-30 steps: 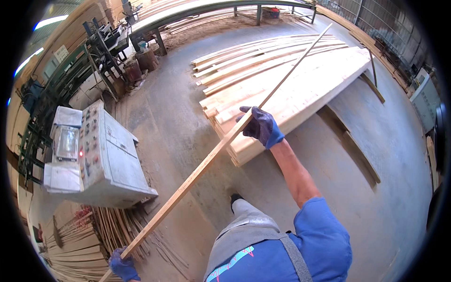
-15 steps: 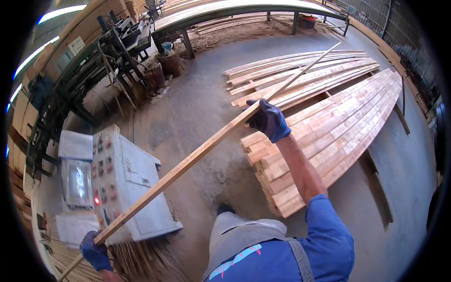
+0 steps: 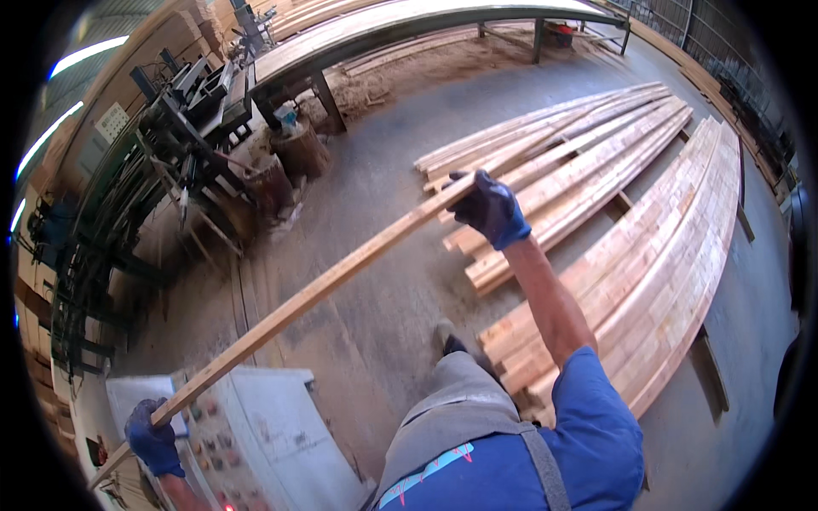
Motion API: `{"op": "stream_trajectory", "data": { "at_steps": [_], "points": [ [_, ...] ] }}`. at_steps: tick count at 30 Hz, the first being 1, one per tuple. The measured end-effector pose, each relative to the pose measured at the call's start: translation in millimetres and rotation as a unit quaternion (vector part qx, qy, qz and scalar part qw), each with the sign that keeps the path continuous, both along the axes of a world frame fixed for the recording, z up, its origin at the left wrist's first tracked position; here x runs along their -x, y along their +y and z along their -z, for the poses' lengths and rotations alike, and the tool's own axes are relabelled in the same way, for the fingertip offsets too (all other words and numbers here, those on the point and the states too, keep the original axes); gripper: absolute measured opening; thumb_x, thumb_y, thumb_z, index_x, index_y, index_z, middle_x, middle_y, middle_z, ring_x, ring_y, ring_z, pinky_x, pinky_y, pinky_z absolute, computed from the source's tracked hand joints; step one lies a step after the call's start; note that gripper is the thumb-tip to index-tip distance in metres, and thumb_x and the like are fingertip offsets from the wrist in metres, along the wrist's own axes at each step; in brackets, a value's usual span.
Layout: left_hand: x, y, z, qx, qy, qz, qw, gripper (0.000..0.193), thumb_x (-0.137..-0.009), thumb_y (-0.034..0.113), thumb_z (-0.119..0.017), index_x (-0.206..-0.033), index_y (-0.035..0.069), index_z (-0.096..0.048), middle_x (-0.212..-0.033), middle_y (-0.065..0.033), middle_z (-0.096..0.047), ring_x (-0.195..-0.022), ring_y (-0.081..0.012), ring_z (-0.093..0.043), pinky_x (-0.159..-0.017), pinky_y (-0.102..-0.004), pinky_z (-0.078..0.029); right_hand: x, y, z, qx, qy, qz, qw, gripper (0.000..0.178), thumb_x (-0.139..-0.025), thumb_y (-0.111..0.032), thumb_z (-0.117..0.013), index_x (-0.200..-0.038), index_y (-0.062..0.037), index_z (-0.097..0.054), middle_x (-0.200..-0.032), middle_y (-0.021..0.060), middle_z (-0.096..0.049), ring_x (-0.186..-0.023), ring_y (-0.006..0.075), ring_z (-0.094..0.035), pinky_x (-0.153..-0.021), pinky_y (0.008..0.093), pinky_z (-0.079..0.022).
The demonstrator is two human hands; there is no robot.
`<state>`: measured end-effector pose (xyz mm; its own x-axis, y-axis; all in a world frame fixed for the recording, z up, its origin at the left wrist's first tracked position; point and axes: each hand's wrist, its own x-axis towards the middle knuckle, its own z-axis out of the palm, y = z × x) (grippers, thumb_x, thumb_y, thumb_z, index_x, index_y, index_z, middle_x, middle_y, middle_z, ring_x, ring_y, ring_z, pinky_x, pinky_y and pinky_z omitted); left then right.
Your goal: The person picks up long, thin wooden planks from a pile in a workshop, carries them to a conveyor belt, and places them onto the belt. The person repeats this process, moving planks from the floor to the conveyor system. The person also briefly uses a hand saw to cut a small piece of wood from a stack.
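Note:
A long, narrow wooden strip (image 3: 315,292) slants across the view from lower left to upper right. At the lower left, my left hand (image 3: 155,439) in a dark blue glove is closed round it, with a short end sticking out beyond. My right hand (image 3: 490,209), gloved the same way, grips the strip farther up, over the near ends of the loose boards (image 3: 562,196). The strip's far part runs above those boards and is hard to tell from them. Nearer my right forearm lies a stack of planks (image 3: 648,264).
A pale control cabinet (image 3: 285,426) with several buttons stands below the strip, close to my left arm. Dark machinery (image 3: 183,119) fills the left side. A long table (image 3: 409,25) crosses the back, with wood stumps (image 3: 298,152) by its left end. Loose battens (image 3: 711,366) lie right of the stack.
I have stepped forward, so the cabinet sits lower in view and the board piles are closer. Both hands keep hold of the strip, and its far end has come down against the boards.

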<state>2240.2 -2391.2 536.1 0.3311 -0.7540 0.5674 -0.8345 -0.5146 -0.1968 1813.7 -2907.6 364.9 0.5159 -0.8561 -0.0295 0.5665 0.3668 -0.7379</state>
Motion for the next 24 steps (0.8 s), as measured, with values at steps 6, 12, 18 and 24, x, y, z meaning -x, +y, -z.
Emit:
{"op": "stream_trajectory", "data": {
  "at_steps": [6, 12, 18, 24],
  "points": [
    [-79, -202, 24, -0.009, 0.043, 0.048, 0.998, 0.015, -0.073, 0.018, -0.074, -0.079, 0.008, -0.064, -0.079, -0.0151, -0.064, -0.074, -0.0370, -0.061, -0.069, -0.0411, -0.048, -66, -188, 12, -0.032, -0.088, -0.021, 0.995, 0.049, -0.093, -0.039, -0.056, -0.121, 0.0009, -0.056, -0.109, 0.0210, -0.065, -0.093, 0.0301, -0.067, -0.070, 0.0373, -0.059],
    [-168, -341, 46, -0.047, 0.019, 0.122, 0.991, 0.033, -0.076, 0.032, -0.072, -0.094, 0.005, -0.066, -0.089, -0.0190, -0.066, -0.085, -0.0397, -0.062, -0.078, -0.0450, -0.049, -144, -359, 27, -0.059, -0.023, 0.087, 0.994, 0.049, -0.090, -0.039, -0.054, -0.122, -0.0012, -0.056, -0.106, 0.0210, -0.067, -0.097, 0.0307, -0.066, -0.082, 0.0400, -0.053],
    [-298, -402, 92, -0.186, 0.258, -0.054, 0.947, 0.048, -0.087, 0.034, -0.068, -0.120, 0.001, -0.060, -0.095, -0.0178, -0.067, -0.085, -0.0275, -0.064, -0.074, -0.0400, -0.052, -207, -520, 50, -0.072, 0.020, 0.189, 0.979, 0.042, -0.091, -0.035, -0.050, -0.117, -0.0031, -0.056, -0.104, 0.0214, -0.067, -0.095, 0.0311, -0.066, -0.076, 0.0430, -0.054],
    [-364, -575, 182, -0.335, 0.164, -0.012, 0.928, 0.039, -0.094, 0.042, -0.053, -0.104, 0.005, -0.063, -0.084, -0.0141, -0.065, -0.070, -0.0263, -0.063, -0.058, -0.0363, -0.050, -258, -660, 63, -0.068, 0.048, 0.246, 0.966, 0.029, -0.096, -0.024, -0.049, -0.112, 0.0004, -0.054, -0.102, 0.0224, -0.067, -0.089, 0.0329, -0.067, -0.076, 0.0456, -0.056]
  ]
}}
